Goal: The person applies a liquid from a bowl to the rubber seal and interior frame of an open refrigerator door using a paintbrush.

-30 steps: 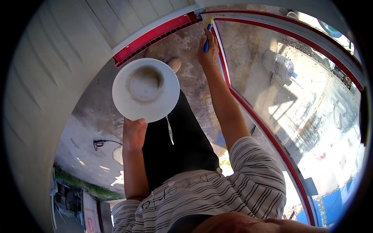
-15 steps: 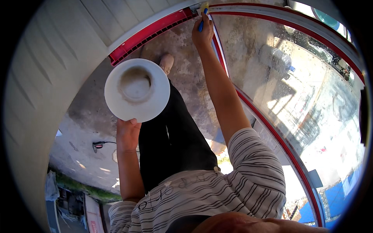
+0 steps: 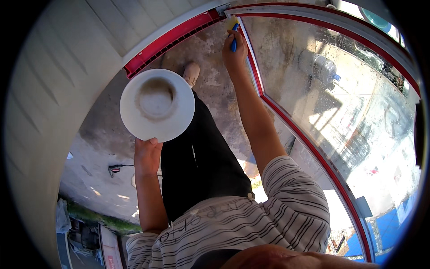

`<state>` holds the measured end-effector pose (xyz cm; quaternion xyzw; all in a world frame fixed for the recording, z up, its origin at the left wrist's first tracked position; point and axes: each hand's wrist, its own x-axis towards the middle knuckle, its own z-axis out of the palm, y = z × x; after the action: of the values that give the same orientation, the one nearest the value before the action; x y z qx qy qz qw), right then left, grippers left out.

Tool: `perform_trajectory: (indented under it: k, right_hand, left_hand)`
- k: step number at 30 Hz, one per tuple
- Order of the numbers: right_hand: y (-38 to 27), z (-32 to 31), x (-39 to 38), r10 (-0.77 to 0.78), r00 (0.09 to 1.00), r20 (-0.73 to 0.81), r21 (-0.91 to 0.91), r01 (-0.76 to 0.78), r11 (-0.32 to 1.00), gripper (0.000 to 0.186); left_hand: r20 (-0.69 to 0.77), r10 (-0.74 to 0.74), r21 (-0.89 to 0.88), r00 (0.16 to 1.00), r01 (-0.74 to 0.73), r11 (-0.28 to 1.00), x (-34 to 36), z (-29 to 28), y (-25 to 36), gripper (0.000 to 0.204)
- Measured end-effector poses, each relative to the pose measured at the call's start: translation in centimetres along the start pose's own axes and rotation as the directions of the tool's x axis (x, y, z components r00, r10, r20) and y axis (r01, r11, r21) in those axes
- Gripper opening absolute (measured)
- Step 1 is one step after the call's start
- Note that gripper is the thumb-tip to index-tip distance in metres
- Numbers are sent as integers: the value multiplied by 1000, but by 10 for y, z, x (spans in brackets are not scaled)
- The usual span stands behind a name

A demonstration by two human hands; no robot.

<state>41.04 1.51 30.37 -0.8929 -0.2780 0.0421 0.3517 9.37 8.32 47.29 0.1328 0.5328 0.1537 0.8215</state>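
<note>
- Left hand (image 3: 148, 157): thumb hooked over the near rim of a round white dish (image 3: 134, 114) with a murky grey-brown centre; the fingers beneath are hidden.
- Right hand (image 3: 235, 51): fingers closed around a blue-handled brush (image 3: 234, 43) with yellowish bristles, by the upper corner of a red-and-white, glass-filled frame (image 3: 263, 96); contact is unclear.

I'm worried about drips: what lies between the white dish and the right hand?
In the head view, a shoe and stained floor show below, between the white dish and right hand.
</note>
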Motion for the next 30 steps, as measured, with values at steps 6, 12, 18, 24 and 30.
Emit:
perform_trajectory:
  k: [6,12,18,24,30]
  right_hand:
    - [-11,-6,25,-69,987,-148,36,75,997,18]
    - [5,28,41,-42,995,-88,-4,42,999,20]
    - [-22,-13,6,14,996,-87,6,-13,1000,17]
    - [18,34,40,-54,990,-127,-22,51,998,18]
    - [-18,-5,8,54,998,-33,6,-54,999,18]
  left_hand:
    - [28,-11,5,1000,11,1000,1,6,-1,80]
    - [21,-11,10,1000,10,1000,0,11,-3,80]
    - [27,-20,5,999,19,1000,0,9,-9,82]
    - [19,-4,15,1000,4,1000,1,11,-4,81]
    - [-19,3,-3,1000,-3,1000,-3,11,-9,80]
